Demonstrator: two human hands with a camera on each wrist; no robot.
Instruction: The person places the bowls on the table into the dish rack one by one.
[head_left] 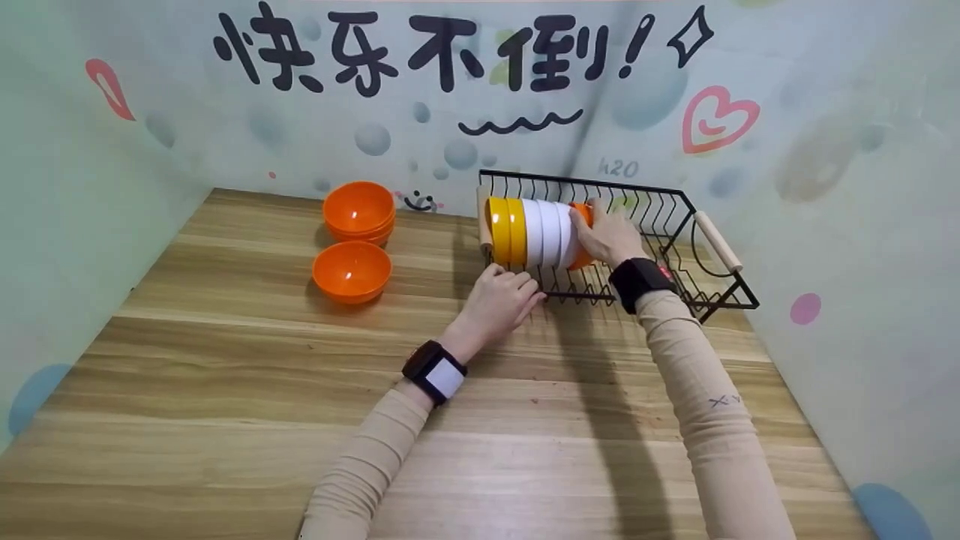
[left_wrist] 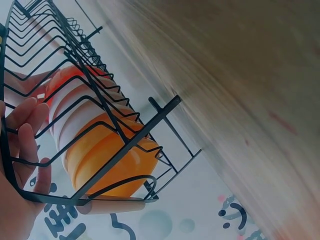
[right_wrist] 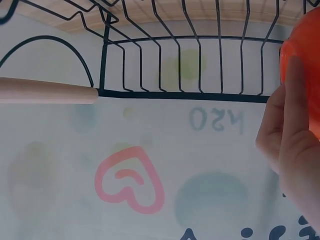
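Note:
A black wire dish rack (head_left: 585, 181) stands at the back right of the wooden table. Two yellow bowls (head_left: 504, 229), then white bowls (head_left: 546, 232), then one orange bowl (head_left: 582, 259) stand on edge in its left half. My right hand (head_left: 604, 232) grips the orange bowl at the right end of the row, fingers curved over its back. My left hand (head_left: 517, 289) holds the rack's front rail near its left corner. The left wrist view shows my fingers (left_wrist: 22, 130) behind the wires, beside the yellow bowls (left_wrist: 115, 165). The right wrist view shows fingers (right_wrist: 290, 145) against the orange bowl (right_wrist: 302, 55).
A stack of orange bowls (head_left: 358, 212) and a single orange bowl (head_left: 351, 271) sit on the table left of the rack. The rack has a wooden handle (head_left: 718, 241) at each end. Painted walls close in the table at the back and on both sides.

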